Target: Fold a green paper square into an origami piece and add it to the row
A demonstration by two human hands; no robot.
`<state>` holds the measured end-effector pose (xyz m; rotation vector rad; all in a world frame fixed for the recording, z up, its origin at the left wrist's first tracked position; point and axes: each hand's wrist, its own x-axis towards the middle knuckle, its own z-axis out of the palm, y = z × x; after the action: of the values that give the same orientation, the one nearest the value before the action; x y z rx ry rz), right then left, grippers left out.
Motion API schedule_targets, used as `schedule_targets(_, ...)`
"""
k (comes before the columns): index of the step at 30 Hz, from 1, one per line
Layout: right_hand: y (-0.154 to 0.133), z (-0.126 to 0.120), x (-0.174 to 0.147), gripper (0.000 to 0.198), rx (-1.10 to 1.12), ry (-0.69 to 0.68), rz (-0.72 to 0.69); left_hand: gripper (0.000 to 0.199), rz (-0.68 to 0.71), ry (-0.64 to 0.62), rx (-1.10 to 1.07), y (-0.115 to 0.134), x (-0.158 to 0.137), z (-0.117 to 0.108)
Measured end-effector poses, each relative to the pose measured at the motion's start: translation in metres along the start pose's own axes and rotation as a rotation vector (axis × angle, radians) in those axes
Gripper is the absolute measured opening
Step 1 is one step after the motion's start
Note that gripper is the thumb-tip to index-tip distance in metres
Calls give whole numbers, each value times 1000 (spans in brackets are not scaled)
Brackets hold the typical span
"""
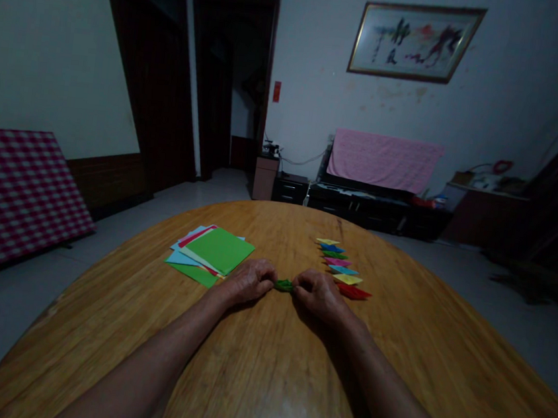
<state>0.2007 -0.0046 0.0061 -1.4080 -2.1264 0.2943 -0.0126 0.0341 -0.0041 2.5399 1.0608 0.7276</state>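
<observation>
Between my two hands, low over the round wooden table (263, 360), is a small folded green paper (284, 285). My left hand (253, 279) pinches its left end, and my right hand (318, 294) pinches the right end. Fingers cover both ends, so its full shape is hidden. Left of my left hand lies a loose stack of coloured paper sheets (219, 250), bright green on top with blue, pink and white ones beneath. Just beyond my right hand runs a row of several small folded paper pieces (342, 269) in yellow, blue, green, pink and red.
Past the table's far edge stands a low black cabinet (359, 201) with a pink cloth (386, 160) draped above it. At the left is a tilted panel under red checked cloth (15, 198). A framed picture (416, 42) hangs on the wall.
</observation>
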Motion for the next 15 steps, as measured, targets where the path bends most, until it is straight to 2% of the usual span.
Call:
schedule_targets(6, -1, 1, 0, 16, 2, -7, 13, 17, -37, -37, 43, 0, 1, 1)
schedule_targets(15, -5, -1, 0, 16, -14, -14, 39, 23, 10, -32, 93, 2, 1, 2)
